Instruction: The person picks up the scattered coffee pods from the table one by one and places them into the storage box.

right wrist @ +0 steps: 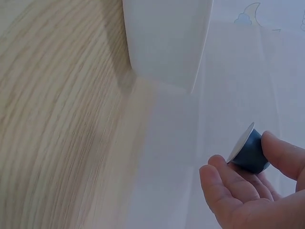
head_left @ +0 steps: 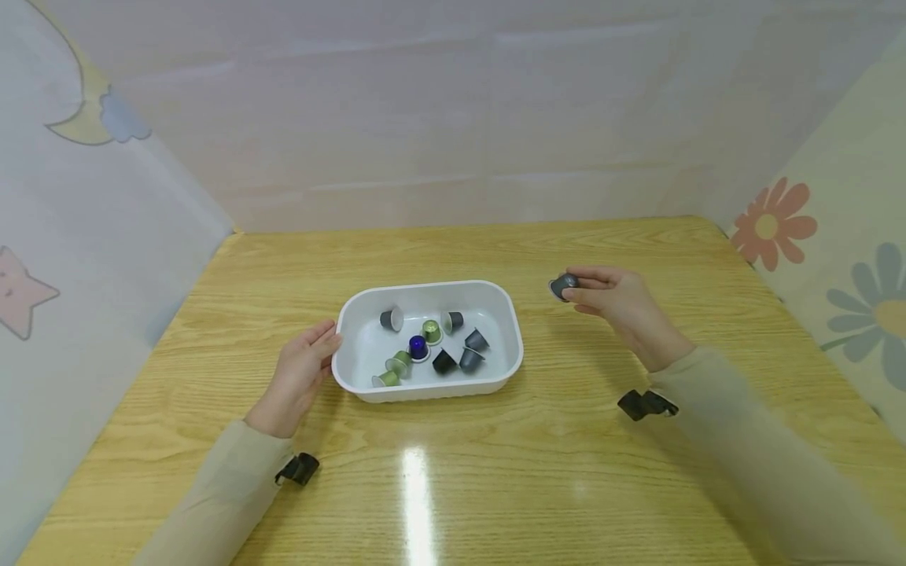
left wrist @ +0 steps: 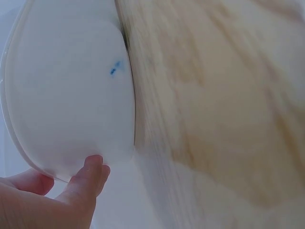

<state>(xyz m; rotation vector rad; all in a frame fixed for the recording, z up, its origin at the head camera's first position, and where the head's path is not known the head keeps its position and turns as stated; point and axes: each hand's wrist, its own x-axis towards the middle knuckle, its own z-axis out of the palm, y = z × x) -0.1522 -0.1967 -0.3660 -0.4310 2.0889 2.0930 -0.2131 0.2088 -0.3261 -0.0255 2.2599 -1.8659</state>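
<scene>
A white plastic container (head_left: 432, 392) stands on the table with several coffee capsules inside. My left hand (head_left: 293, 383) grips its left end, the thumb at the rim and the fingers against the outer wall, as the left wrist view also shows. To the right of the container, my right hand (head_left: 617, 305) pinches a dark grey coffee capsule (head_left: 565, 285) above the table. In the right wrist view this capsule (right wrist: 252, 155) is tilted, its pale lid facing up and left. Inside the container lie a blue capsule (head_left: 418, 346), green capsules (head_left: 400, 362), a black one (head_left: 444, 362) and grey ones (head_left: 476, 340).
The wooden table (head_left: 453, 487) extends around the container and reflects a bright streak of light in front. A pale covering (head_left: 453, 118) hangs behind the table. Printed side panels with a star (head_left: 24, 292) and flowers (head_left: 771, 226) flank it.
</scene>
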